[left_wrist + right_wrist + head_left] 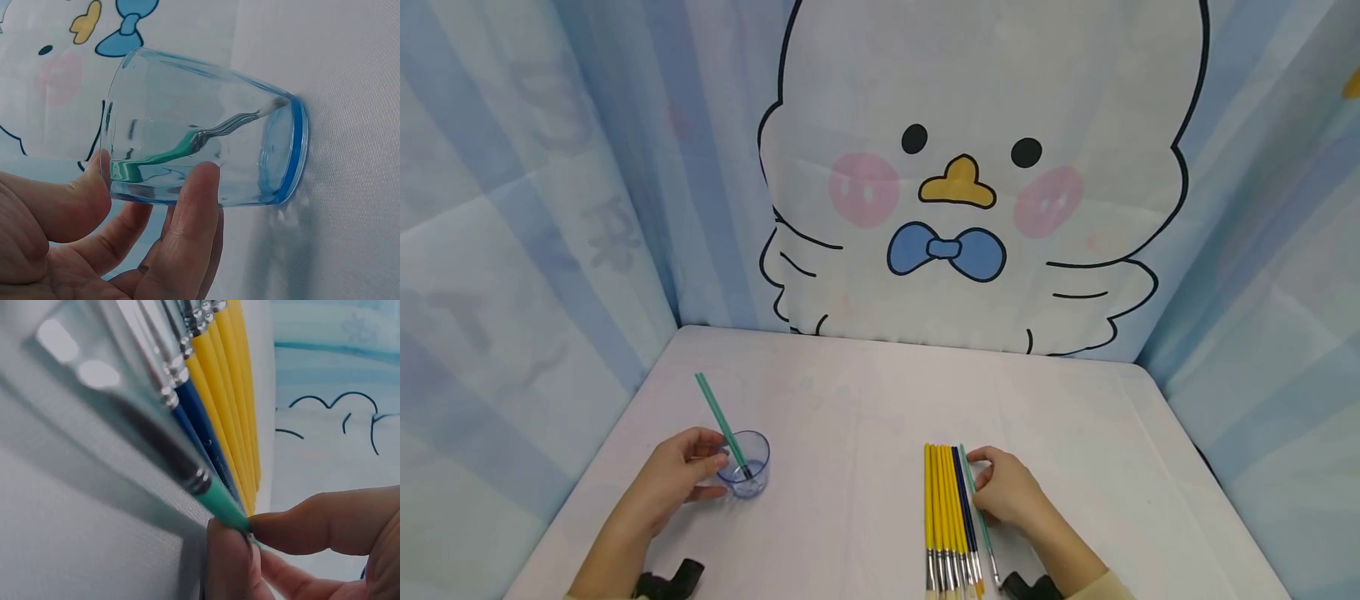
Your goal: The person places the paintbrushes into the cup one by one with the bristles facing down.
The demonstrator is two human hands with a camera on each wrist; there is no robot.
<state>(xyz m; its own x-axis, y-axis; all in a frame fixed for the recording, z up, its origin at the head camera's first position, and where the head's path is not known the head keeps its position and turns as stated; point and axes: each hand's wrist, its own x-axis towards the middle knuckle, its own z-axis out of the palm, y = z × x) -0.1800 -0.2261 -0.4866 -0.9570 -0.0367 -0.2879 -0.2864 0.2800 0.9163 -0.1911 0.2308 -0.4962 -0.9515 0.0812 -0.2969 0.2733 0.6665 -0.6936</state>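
Note:
On the left of the table stands a clear blue-tinted cup point(758, 482), upright. What look like two thin green-handled paintbrushes point(715, 408) lean in it, bristles down. My left hand point(679, 477) holds the cup from its left side; in the left wrist view the thumb is at the rim and the fingers lie along the wall. My right hand point(1009, 490) pinches another green-handled paintbrush point(222, 503) between thumb and fingers. This brush lies along the right side of a row of yellow paintbrushes point(942, 508) and dark blue paintbrushes point(964, 508), bristles toward me.
A pale cloth covers the table point(842, 433). Behind it hangs a curtain point(970, 308) with a cartoon duck, and more blue and white curtain closes in both sides. Black wrist gear point(676, 580) sits under the left wrist, with a similar piece point(1030, 587) at the right.

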